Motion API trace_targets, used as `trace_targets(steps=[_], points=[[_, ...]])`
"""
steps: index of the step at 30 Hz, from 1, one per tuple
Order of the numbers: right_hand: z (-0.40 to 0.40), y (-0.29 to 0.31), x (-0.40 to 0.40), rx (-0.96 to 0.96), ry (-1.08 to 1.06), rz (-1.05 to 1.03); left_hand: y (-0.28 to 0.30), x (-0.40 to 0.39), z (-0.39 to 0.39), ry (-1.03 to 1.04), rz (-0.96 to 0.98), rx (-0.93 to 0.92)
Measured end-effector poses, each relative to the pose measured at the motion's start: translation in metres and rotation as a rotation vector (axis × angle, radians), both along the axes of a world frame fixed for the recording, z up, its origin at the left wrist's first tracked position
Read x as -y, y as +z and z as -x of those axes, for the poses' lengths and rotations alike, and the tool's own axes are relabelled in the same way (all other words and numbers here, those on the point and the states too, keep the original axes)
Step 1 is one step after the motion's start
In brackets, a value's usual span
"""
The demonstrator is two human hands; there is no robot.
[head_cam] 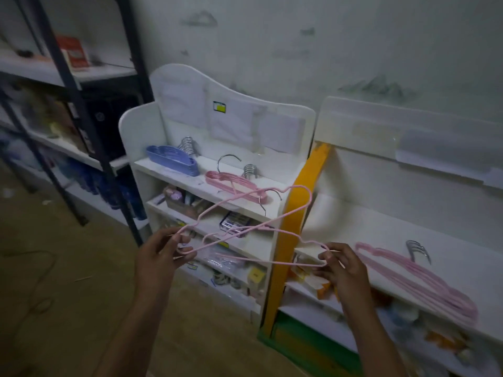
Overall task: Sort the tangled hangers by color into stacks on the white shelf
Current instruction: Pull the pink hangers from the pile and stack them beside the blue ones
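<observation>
Held item: 2 pale pink hangers [245, 227], wire-thin, interlocked, carried in the air in front of the white shelf [275, 186], below its top board and clear of it. Left hand [159, 261]: grip pinching the left shoulder tips, fingers pressed together on the wire. Right hand [344, 268]: grip pinching the right-hand end, thumb and forefinger closed on the wire. Long axis: running left to right between the 2 hands, tilted, the upper hanger rising toward the far right; steel hook [268, 198] pointing up and away, just below the front edge of the top board. Stock already placed: blue stack [172, 159] at the left end of the top board, pink stack [234, 183] at its right front corner, 1 hook standing up from it. Further loose pink hangers [416, 276] lying on the neighbouring shelf [408, 213] to the right, along its front edge. Risks, judged: hook likely to snag the front edge or the pink stack if lifted straight in; pulling the 2 frames apart by force liable to bend the thin wire or spring 1 end from a pinch and drop it to the floor; stack at the corner, close to the edge, liable to be knocked off by a careless landing. Degree of tangle between the 2 frames: cannot tell exactly.
</observation>
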State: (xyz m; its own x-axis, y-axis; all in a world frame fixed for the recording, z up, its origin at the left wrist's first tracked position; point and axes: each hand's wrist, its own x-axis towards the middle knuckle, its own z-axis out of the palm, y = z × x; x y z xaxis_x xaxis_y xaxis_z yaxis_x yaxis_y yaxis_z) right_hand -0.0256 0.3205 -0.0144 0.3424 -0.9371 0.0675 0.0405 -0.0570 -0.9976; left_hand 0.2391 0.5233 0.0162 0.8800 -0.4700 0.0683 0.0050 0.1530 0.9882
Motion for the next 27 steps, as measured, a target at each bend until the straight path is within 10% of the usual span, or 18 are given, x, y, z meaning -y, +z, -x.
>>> trace_targets(steps=[27], points=[[-0.258,0.006,0.089,-0.012,0.183,-0.054,0.013,0.033,-0.186,0.26,-0.043,0.011]])
